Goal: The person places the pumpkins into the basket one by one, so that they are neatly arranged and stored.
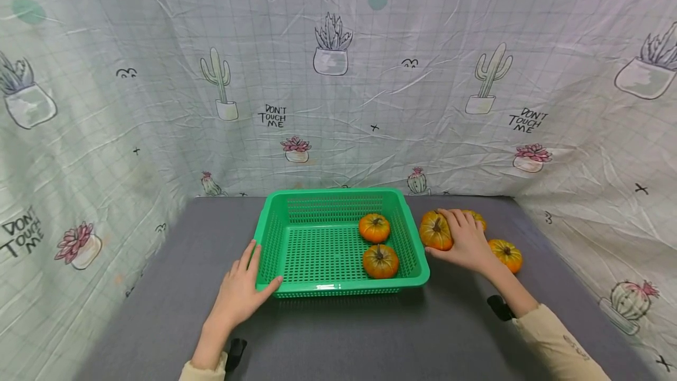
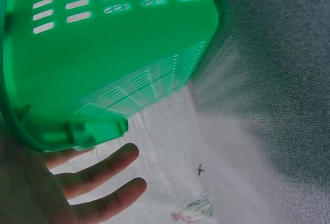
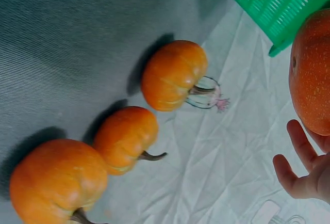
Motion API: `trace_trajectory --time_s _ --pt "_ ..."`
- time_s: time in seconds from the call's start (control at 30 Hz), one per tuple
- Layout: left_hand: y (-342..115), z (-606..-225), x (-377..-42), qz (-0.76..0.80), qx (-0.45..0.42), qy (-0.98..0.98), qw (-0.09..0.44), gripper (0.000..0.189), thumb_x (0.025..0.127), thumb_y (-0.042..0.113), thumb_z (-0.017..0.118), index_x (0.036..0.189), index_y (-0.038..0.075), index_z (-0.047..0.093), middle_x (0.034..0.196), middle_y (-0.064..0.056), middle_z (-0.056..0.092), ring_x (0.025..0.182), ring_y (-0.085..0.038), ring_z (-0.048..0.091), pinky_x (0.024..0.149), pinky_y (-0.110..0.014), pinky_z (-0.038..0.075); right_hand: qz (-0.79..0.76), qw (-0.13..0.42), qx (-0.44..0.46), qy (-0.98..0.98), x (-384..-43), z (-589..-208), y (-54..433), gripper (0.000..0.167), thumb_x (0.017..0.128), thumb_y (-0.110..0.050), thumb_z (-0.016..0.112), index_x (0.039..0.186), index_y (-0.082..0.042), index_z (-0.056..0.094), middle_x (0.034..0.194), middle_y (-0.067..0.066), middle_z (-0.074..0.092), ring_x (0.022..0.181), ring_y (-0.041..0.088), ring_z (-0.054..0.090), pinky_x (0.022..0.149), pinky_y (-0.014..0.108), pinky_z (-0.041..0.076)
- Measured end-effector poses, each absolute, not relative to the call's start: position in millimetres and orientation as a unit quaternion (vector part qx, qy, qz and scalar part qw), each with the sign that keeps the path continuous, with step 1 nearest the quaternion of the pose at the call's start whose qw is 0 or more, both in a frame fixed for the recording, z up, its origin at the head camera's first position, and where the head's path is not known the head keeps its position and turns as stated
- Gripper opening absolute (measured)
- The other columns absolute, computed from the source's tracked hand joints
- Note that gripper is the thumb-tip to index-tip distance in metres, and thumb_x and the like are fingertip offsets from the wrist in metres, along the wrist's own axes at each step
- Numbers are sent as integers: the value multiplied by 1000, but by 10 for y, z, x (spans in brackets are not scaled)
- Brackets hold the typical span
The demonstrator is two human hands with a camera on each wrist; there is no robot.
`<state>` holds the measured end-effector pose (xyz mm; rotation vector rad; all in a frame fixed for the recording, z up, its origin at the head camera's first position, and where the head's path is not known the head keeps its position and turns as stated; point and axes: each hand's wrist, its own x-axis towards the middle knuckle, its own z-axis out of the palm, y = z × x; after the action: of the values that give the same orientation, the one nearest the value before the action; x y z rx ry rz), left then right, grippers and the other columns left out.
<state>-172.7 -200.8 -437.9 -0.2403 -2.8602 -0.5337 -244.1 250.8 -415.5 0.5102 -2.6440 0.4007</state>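
Observation:
A green plastic basket (image 1: 328, 287) stands on the grey table. Its front left corner is where my left hand (image 1: 239, 290) rests, thumb by the front rim and fingers along the left side. The left wrist view shows these fingers (image 2: 108, 203) extended, not curled round the rim. My right hand (image 1: 465, 243) grips an orange pumpkin (image 1: 435, 231) just right of the basket. In the right wrist view the held pumpkin (image 3: 312, 74) is raised off the table. Inside the basket, on the right, sit two more pumpkins (image 1: 374, 228), one behind the other.
Three pumpkins lie on the table around my right hand: a front one (image 1: 506, 254), a back one (image 1: 476, 219) partly covered by the hand, and a middle one (image 3: 126, 139) seen from the wrist. A printed cloth (image 1: 370, 93) hangs behind and along both sides.

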Motion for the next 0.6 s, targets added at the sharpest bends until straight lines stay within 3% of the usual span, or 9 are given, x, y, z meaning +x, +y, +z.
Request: trace_trajectory --time_s 0.27,0.6 --pt "-1982 -4412 -1734 -187 -82 -970 135 81 82 47 56 139 -2 25 146 -18 18 111 -41 43 77 -56 38 136 205 200 -948 -2464 -4028 2421 86 62 -49 74 128 -5 42 117 16 46 107 35 38 85 55 28" --pt "-1970 -4435 -1741 -196 -78 -970 120 84 84 53 49 142 1 19 149 -15 12 112 -40 41 78 -56 37 137 198 223 -945 -2485 -3925 2280 86 64 -51 72 130 -7 40 120 15 46 106 32 39 80 50 31"
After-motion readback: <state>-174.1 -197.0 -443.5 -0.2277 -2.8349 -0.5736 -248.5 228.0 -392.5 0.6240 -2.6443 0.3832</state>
